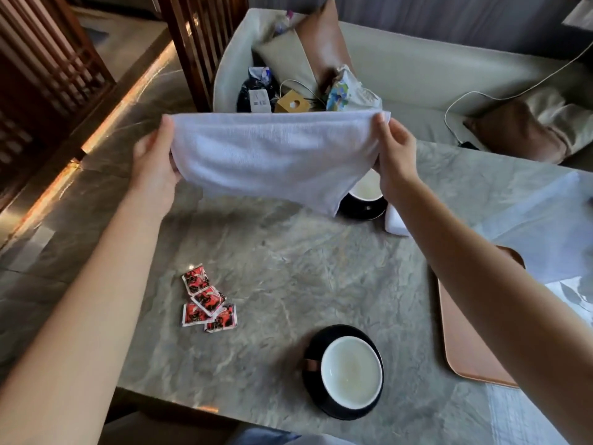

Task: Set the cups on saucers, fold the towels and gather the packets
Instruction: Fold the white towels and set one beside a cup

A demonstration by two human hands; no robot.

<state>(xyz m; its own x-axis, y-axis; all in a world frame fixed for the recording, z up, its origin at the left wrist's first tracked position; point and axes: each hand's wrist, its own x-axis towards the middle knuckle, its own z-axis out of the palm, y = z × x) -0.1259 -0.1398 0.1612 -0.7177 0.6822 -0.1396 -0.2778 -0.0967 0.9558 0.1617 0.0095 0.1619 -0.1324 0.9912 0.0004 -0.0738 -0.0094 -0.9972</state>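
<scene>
A white towel (pixel 272 155) hangs stretched in the air above the grey marble table (pixel 288 268). My left hand (pixel 154 162) grips its left end and my right hand (pixel 394 155) grips its right end. Behind the towel, a cup (pixel 365 187) on a black saucer (pixel 362 208) is partly hidden. A second white cloth (pixel 396 223) lies beside it, mostly covered by my right forearm. Near the front edge stands another cup (pixel 351 370), white inside, on a black saucer (pixel 313 342). Several red-and-black packets (pixel 208 300) lie overlapping in a cluster at the left.
A pink tray (pixel 465 342) lies at the table's right, partly under my right arm. Beyond the table is a light sofa (pixel 417 69) with cushions, bags, a small box and a white cable. Dark wooden screens (pixel 48 59) stand at the left.
</scene>
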